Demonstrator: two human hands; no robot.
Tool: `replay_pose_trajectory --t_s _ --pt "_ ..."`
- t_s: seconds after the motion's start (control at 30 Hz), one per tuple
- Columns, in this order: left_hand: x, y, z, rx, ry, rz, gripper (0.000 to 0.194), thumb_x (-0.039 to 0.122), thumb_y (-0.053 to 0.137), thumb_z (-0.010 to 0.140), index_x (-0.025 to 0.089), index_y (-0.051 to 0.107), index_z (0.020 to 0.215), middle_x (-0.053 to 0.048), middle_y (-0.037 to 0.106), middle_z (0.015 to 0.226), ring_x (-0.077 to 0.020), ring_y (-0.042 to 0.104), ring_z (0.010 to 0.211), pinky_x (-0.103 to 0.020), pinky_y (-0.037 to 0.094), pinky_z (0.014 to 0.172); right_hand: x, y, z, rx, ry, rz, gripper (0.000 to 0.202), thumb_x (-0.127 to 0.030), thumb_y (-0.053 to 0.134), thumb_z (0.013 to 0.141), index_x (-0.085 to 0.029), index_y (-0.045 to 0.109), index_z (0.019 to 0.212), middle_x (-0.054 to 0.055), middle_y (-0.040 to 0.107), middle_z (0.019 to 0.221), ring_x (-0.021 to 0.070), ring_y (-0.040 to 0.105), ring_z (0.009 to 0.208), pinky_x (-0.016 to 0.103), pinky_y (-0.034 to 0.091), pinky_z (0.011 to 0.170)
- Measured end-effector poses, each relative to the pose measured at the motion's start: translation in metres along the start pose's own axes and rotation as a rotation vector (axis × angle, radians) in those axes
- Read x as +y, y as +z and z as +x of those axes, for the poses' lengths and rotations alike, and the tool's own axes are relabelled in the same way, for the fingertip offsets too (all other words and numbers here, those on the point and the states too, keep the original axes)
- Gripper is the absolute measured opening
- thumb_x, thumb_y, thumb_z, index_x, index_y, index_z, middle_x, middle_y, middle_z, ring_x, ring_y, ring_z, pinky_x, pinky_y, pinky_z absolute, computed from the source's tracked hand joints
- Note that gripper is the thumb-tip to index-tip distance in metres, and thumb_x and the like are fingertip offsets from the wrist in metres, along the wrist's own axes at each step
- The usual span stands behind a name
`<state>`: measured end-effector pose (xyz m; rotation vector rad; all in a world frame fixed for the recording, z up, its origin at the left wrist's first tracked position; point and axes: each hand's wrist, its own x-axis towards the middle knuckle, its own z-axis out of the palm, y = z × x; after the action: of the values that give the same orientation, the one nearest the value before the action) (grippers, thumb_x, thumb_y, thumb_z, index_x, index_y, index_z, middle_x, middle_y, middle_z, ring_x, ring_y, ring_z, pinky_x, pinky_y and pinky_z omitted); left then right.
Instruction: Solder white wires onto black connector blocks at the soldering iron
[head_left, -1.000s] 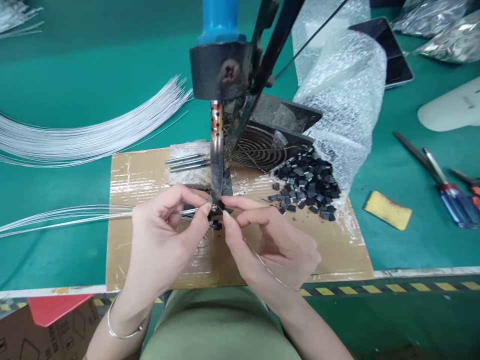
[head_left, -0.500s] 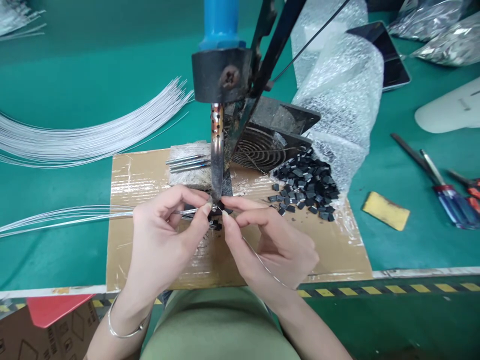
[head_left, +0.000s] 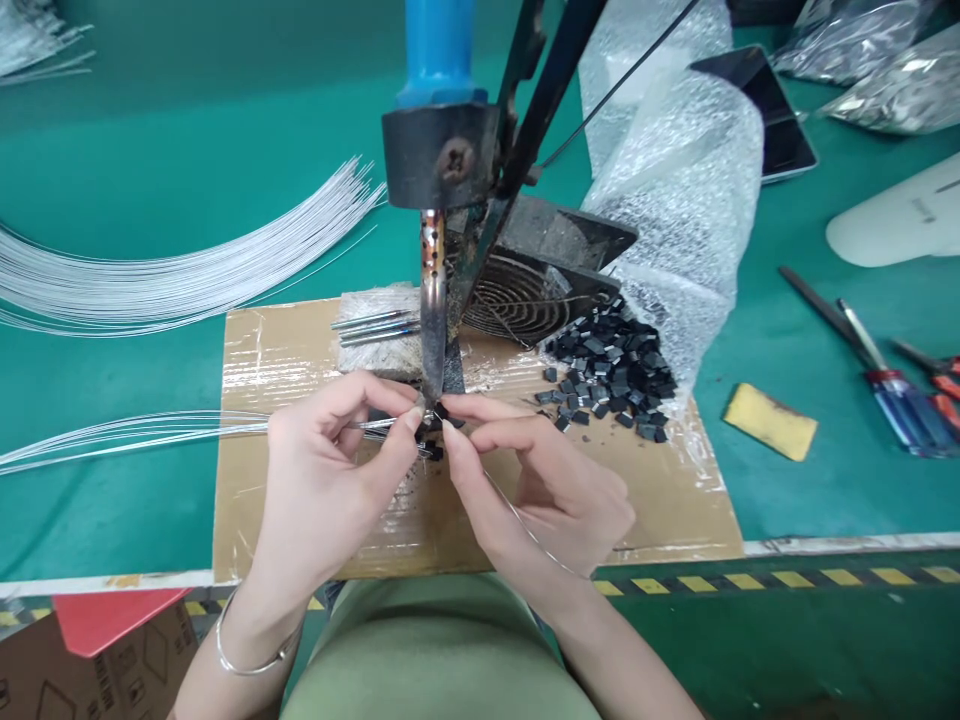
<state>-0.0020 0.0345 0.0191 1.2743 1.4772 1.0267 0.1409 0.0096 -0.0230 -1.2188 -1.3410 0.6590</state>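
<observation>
My left hand (head_left: 337,470) is closed in a pinch on several thin white wires (head_left: 247,422), which trail off to the left. A thin silvery solder wire (head_left: 529,530) runs across my right hand (head_left: 540,480), and its thumb and index finger are pinched on it. Both sets of fingertips nearly meet beneath the tip of a soldering iron (head_left: 433,330), clamped upright with a blue handle. The joint at the tip is small and mostly hidden by my fingers. Small black parts (head_left: 429,452) lie just under my fingertips.
Cardboard (head_left: 660,500) covers the bench under my hands. Behind are a fan (head_left: 517,295), a heap of black chips (head_left: 622,375) and bubble wrap (head_left: 675,190). A bundle of white wires (head_left: 187,280) lies left; a yellow sponge (head_left: 771,420) and a screwdriver (head_left: 900,410) lie right.
Both hands stay pinched at the iron's tip, with almost no movement. The whole view has shifted very slightly.
</observation>
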Motion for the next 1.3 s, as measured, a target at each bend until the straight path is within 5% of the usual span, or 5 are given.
replay_pose_trajectory --t_s 1.3 --pt "-0.0038 0.0 0.0029 -0.012 0.003 0.002 0.012 0.01 0.076 0.083 0.02 0.073 0.076 0.001 0.076 0.081 -0.0121 0.071 0.076 -0.019 0.055 0.07 0.0032 -0.0003 -0.0028 -0.011 0.013 0.047 0.021 -0.002 0.074 0.086 -0.021 0.069 0.091 0.003 0.082 0.105 0.0172 0.08 0.094 0.03 0.063 0.085"
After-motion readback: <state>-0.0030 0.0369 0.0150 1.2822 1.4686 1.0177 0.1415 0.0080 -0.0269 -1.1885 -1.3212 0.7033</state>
